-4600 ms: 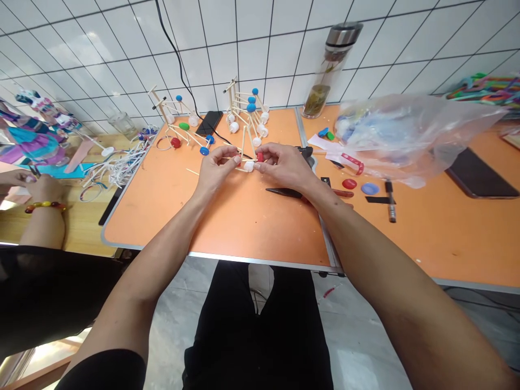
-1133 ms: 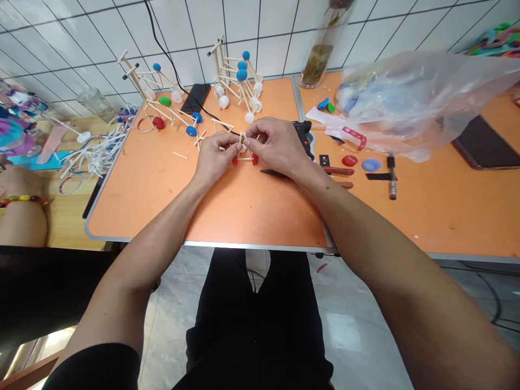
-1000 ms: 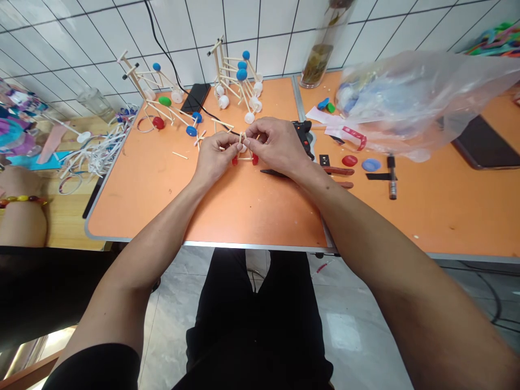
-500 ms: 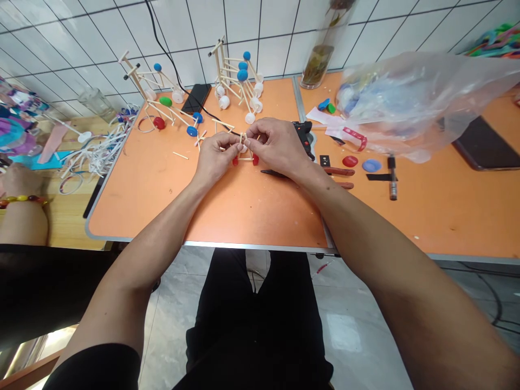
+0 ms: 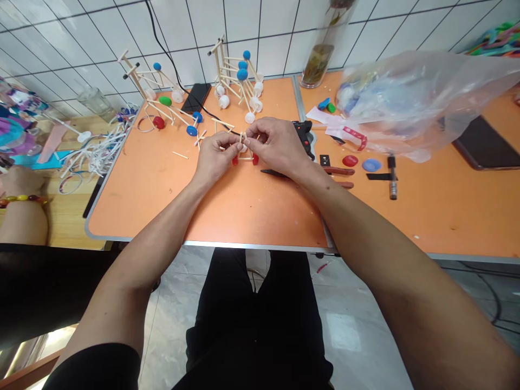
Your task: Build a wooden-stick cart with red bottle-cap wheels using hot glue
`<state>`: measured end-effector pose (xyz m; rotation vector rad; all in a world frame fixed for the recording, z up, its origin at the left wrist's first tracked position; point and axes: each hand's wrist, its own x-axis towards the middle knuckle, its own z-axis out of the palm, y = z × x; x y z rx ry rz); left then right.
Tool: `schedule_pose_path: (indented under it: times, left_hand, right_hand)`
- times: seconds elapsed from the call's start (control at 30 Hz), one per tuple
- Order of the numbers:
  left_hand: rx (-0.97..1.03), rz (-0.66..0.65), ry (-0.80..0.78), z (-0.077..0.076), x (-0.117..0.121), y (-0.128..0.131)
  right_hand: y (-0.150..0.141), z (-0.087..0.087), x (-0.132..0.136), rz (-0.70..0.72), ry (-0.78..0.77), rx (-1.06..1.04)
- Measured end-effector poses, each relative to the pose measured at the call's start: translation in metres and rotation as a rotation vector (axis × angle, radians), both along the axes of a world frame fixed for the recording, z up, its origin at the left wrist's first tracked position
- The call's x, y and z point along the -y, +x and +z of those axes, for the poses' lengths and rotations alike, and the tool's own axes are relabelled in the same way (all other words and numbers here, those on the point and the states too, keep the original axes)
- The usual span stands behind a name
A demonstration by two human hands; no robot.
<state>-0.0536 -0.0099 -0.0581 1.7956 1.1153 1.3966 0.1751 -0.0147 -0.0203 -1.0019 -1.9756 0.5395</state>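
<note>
My left hand and my right hand meet at the middle of the orange table. Their fingertips pinch thin wooden sticks of a small stick frame from both sides. Two red bottle caps sit at its lower corners, and my fingers hide part of the joints at its top. Just left of my left hand lies a loose stick. Beyond my right hand is a black tool.
Two finished-looking stick models with caps stand at the back, near a phone and a black cable. Right of the table seam lie red-handled pliers, loose caps, a marker and a large plastic bag. A co-worker's hand rests at the left.
Since the oldest frame, the held piece has changed from one red and one white cap to two red caps, and the view has shifted. Over the last second my hands barely moved.
</note>
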Motion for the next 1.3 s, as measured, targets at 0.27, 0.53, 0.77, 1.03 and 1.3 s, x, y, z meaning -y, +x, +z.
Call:
schedule_pose_path:
  times: [0.27,0.53,0.77,1.03,1.3]
  left_hand:
    - [0.002,-0.011,-0.022,0.0032,0.0019,0.0009]
    - [-0.006,-0.032,-0.003,0.0023,0.0021,-0.0001]
    - [-0.008,-0.013,-0.027,0.0038,0.0031,0.0003]
    - [-0.007,-0.019,-0.025,0.0031,0.0035,-0.0003]
    - [-0.006,0.039,-0.001,0.0062,0.0009,-0.0015]
  right_hand:
    - [-0.0001,0.0005,0.0009,0.0,-0.006,0.0]
    - [-0.0005,0.0026,0.0024,-0.005,-0.01,0.02]
    - [0.0,0.0012,0.0009,-0.008,-0.004,0.025]
    - [-0.0005,0.0008,0.0008,0.003,-0.014,0.005]
    - [0.0035,0.0066,0.0007,-0.023,-0.029,-0.001]
